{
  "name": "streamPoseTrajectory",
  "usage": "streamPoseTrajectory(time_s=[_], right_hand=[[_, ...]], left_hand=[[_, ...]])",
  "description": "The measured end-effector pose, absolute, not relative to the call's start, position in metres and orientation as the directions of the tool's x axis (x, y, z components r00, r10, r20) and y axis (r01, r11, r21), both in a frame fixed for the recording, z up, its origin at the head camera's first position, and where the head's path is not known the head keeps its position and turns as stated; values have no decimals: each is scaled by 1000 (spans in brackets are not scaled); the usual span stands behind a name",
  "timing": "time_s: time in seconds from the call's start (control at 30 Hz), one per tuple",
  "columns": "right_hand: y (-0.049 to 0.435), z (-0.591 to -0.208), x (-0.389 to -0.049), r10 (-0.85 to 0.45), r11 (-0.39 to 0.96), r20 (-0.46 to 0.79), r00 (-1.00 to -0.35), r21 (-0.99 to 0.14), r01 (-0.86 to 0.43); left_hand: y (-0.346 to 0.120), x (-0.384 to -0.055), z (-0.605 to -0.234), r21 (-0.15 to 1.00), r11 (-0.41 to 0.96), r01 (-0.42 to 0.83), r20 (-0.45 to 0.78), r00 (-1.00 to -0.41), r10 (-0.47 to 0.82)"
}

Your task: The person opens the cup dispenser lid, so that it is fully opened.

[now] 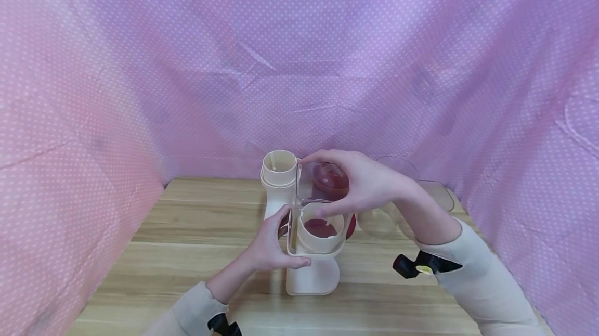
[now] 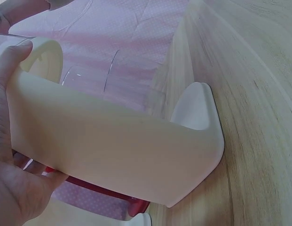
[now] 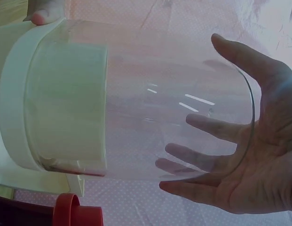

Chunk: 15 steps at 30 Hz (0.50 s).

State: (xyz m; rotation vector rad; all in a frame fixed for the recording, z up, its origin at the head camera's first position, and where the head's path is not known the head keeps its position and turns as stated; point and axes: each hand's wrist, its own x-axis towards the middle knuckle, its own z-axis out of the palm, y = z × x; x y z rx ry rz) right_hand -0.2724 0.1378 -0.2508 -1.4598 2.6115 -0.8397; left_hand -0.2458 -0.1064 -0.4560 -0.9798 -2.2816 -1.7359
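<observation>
In the head view, my left hand (image 1: 270, 246) grips the upper part of a cream dispenser stand (image 1: 314, 276) with a round collar at its top. The left wrist view shows its thumb near the rim and its fingers round the back. A clear cylinder-like container (image 3: 146, 136) sits around the collar, its lower edge against the stand's ledge. My right hand (image 1: 367, 180) holds the container's far end, thumb on one side and fingers spread on the other. A dark red piece (image 1: 321, 228) shows inside the collar.
A second cream stand (image 1: 279, 169) is behind to the left. A rounded red part (image 1: 331, 177) stands beyond the clear container. More clear containers (image 1: 378, 223) are at the right on the wooden table (image 1: 196, 232). Pink dotted cloth (image 1: 299, 91) surrounds the table.
</observation>
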Motion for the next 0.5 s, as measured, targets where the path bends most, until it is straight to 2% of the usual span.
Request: streamPoseTrajectory(time_s=[0.23,0.5], right_hand=[[140,-254,-270,-792,408,215,-571,-510,-757],[144,-241,-237,-733,431,333,-594,-448,-783]], left_hand=[[-104,-246,-458,826,143,546,448,-788,423],[-103,-247,-456,836,114,536,452,-792,410]])
